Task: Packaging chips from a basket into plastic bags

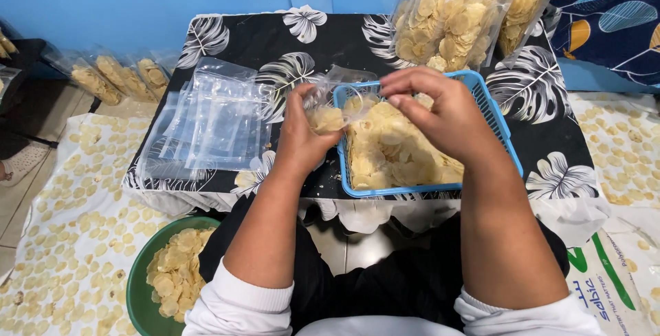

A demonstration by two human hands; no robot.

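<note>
My left hand (300,140) grips a small clear plastic bag (328,99) with a few pale yellow chips in its bottom. My right hand (440,109) pinches the bag's open top edge from the right, just above a blue plastic basket (505,136) full of the same round chips (385,154). Both hands meet at the basket's left rim. The basket stands on a low table with a black cloth printed with white leaves (254,44).
A pile of empty clear bags (210,119) lies on the table's left half. Large filled bags of chips (447,13) lean at the back right. A green bowl of chips (172,274) sits on the floor by my left knee. More filled bags (113,78) lie at the left.
</note>
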